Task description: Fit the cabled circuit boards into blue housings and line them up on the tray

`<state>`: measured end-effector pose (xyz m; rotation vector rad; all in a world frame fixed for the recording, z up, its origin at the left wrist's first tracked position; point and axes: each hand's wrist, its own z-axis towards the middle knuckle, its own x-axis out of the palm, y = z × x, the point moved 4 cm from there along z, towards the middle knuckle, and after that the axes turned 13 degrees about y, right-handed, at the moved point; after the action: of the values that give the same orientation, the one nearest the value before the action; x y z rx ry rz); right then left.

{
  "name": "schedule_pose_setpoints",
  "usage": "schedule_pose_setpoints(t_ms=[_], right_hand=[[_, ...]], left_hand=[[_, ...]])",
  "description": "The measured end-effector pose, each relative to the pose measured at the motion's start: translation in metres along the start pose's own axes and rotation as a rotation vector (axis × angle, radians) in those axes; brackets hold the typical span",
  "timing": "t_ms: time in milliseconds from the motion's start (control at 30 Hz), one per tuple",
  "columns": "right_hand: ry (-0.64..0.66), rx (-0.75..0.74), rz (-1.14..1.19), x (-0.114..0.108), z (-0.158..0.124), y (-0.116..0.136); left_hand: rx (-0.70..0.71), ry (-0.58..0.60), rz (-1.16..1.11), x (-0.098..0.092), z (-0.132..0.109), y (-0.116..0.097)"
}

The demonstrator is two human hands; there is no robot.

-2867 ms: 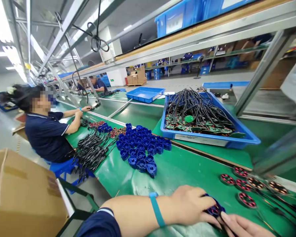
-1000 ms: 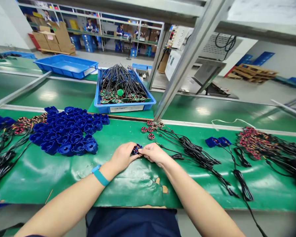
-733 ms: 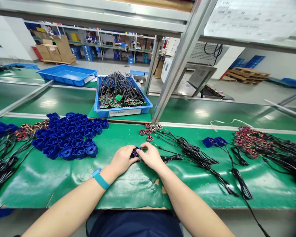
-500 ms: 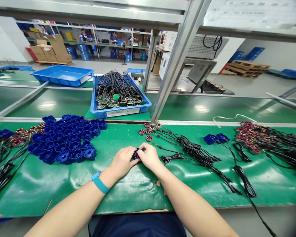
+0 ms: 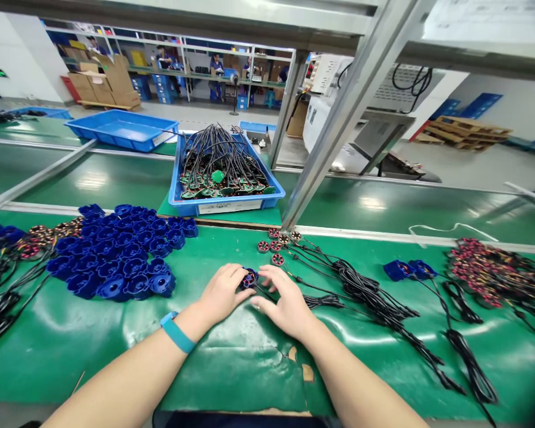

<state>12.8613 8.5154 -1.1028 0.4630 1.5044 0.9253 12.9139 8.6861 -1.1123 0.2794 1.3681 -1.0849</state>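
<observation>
My left hand (image 5: 224, 289) is wrapped round a blue plastic housing (image 5: 248, 278) with a wound motor coil set inside it, low over the green mat. Just to its right, my right hand (image 5: 283, 299) has its thumb and fingers apart, with nothing between them. A black cable runs from the housing behind the right hand toward a coiled cable bundle (image 5: 323, 301). Beyond the hands lie several small round motor coils (image 5: 277, 259) with black cables. A cluster of blue housings (image 5: 129, 249) stands to the left.
A blue tray (image 5: 191, 209) of wired circuit boards stands behind, beside an upright metal post (image 5: 325, 131). Another blue tray (image 5: 125, 128) sits farther left. On the right are two blue housings (image 5: 408, 270) and a heap of coils (image 5: 479, 270). The green mat (image 5: 232, 368) is torn near the front.
My right hand has come off the blue housing and opened, moving slightly right. My left hand stays on the housing. The whole view has shifted a little.
</observation>
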Motion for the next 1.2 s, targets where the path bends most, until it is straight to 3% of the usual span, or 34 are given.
schedule_pose_setpoints(t_ms=[133, 333, 467, 667, 833, 933, 1033, 1133, 1200], right_hand=[[0.061, -0.127, -0.28, 0.002, -0.004, 0.007], [0.185, 0.02, -0.584, 0.013, 0.008, 0.026], [0.206, 0.136, -0.728, 0.016, 0.012, 0.04], [0.195, -0.018, -0.732, 0.019, 0.017, 0.034], [0.152, 0.077, -0.45, -0.002, 0.022, 0.021], [0.083, 0.156, -0.021, -0.037, -0.009, 0.027], [0.041, 0.323, 0.345, -0.105, -0.069, 0.033], [-0.236, 0.381, 0.104, -0.213, -0.125, 0.036], [-0.318, 0.491, -0.146, -0.273, -0.146, 0.02]], left_hand=[[0.03, -0.008, -0.016, 0.0, -0.001, 0.001], [0.03, -0.005, 0.027, 0.002, 0.001, 0.0], [0.05, 0.061, 0.03, -0.001, 0.005, 0.0], [0.102, 0.139, 0.031, -0.008, -0.002, 0.012], [0.018, 0.097, 0.049, -0.016, -0.01, 0.012], [-0.092, -0.025, 0.232, -0.03, -0.018, 0.005], [-0.304, -0.127, 0.465, -0.05, -0.04, 0.009], [-0.49, -0.114, 0.58, -0.063, -0.075, 0.025], [-0.527, -0.052, 0.588, -0.063, -0.095, 0.037]])
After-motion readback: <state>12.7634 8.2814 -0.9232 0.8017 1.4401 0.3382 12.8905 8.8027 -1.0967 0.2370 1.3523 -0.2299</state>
